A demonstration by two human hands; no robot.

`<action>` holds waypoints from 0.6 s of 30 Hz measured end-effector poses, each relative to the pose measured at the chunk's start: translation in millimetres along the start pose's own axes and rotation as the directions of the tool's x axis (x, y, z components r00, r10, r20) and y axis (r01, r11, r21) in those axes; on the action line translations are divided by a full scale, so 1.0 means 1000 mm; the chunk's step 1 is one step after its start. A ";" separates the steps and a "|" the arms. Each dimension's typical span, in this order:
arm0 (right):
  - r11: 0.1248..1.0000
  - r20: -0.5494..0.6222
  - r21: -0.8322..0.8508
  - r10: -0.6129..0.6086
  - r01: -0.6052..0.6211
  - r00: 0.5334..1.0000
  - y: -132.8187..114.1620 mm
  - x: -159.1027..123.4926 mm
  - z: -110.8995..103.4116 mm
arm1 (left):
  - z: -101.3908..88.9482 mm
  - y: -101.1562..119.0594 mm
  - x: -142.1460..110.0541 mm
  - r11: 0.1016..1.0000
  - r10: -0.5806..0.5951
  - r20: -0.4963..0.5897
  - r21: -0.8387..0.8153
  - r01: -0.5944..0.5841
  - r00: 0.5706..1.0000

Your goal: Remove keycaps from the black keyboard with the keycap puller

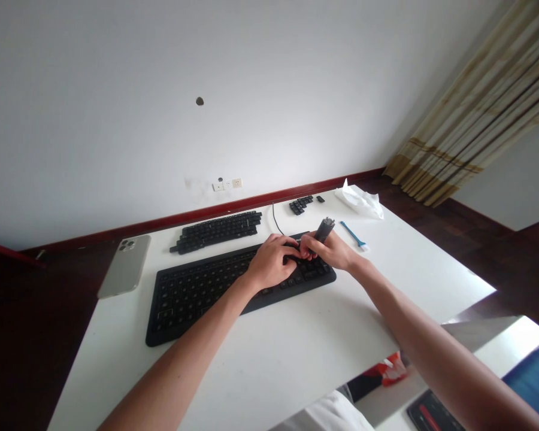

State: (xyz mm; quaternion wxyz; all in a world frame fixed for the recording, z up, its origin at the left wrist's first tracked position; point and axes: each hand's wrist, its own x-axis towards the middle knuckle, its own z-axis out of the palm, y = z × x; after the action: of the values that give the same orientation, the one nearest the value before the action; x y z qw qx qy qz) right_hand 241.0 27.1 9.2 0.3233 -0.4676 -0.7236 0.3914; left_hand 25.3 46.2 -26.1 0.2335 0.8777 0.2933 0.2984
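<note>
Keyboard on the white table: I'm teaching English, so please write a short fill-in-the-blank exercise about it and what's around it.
1. The dark tool is in the person's ____ hand.
2. From this view, the phone lies to the ____ of the keyboard.
3. The small brush has a ____ handle.
Missing words: right; left; blue.

Light seems to reach me from the right, glaring on the corner of my table (404, 278). The wall (305, 114) is softly bright, the floor (36, 335) nearly black. Wide-angle stretch lengthens my forearms (413, 320); the keyboard's (197, 286) legends blur.
</note>
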 end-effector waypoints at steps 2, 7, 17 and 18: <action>0.998 -0.007 -0.069 -0.013 0.013 1.000 -0.004 -0.003 0.001 | 0.000 0.000 -0.001 1.000 0.002 0.004 0.001 -0.002 1.000; 0.987 -0.166 -0.160 -0.004 -0.023 0.986 -0.004 -0.015 0.014 | 0.001 0.003 -0.002 0.999 0.019 0.007 0.027 -0.019 1.000; 0.976 -0.388 -0.157 0.077 -0.149 0.918 0.004 -0.013 0.037 | -0.003 0.007 -0.002 0.999 0.001 0.010 0.039 -0.002 1.000; 0.976 -0.398 -0.164 0.069 -0.146 0.915 0.004 -0.013 0.038 | -0.004 0.007 -0.002 0.999 0.001 0.013 0.043 -0.002 1.000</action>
State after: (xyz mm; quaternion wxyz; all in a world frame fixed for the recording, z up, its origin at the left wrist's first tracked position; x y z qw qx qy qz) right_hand 215.4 6.0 -13.8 0.3925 -0.6042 -0.6519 0.2366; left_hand 24.5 40.4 -19.9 0.2164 0.8846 0.2974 0.2865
